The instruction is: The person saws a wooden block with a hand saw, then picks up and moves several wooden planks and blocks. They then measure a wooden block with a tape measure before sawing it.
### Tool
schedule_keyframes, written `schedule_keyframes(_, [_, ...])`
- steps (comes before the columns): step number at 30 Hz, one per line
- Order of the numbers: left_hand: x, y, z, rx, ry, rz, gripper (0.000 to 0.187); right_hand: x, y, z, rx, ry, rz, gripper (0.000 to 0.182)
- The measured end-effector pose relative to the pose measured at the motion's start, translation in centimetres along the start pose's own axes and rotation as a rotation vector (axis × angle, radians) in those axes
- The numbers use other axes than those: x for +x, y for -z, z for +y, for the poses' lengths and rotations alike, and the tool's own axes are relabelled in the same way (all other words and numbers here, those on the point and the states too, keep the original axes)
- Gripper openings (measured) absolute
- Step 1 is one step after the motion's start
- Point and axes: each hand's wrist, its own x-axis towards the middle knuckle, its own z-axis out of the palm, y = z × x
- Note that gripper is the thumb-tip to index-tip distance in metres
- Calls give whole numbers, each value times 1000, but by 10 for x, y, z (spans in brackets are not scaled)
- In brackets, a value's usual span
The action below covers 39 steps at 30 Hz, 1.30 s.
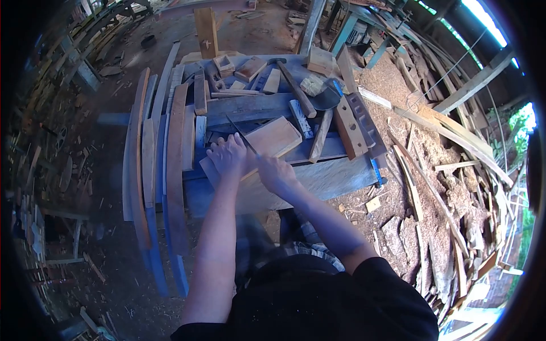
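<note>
A flat wooden board (274,138) lies slanted across the workbench in front of me. Over its left part, my left hand (227,154) rests with the fingers reaching over the far edge, holding the board. My right hand (277,174) is closed around the near end of a long, narrow, dark tool (238,129), its handle hidden in the fist. The tool's thin tip points away to the far left and crosses the board close beside my left fingers.
A hammer (296,88), wood blocks (250,69) and a stick (321,136) lie on the bench's far side. A block with holes (350,128) stands at the right. Long planks (177,170) line the left side. Wood shavings (392,85) cover the ground rightward.
</note>
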Motion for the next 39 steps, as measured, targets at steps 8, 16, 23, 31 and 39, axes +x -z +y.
schedule_keyframes(8, [-1, -11, -4, 18, -48, 165, 41, 33, -17, -2, -30, 79, 54, 21])
schedule_keyframes(16, [-2, -6, -2, 26, -38, 97, 41, -3, 5, -4, 7, -60, -72, 19])
schedule_keyframes(23, [-1, 5, 1, 28, 4, -58, 46, 7, -9, 7, -19, 181, 72, 20])
schedule_keyframes(31, [-1, 0, -1, 23, -20, 5, 46, 26, -5, -13, 59, -41, 8, 17])
schedule_keyframes(39, [-5, -12, -3, 49, -76, 181, 41, 19, -17, -2, 12, -39, 21, 17])
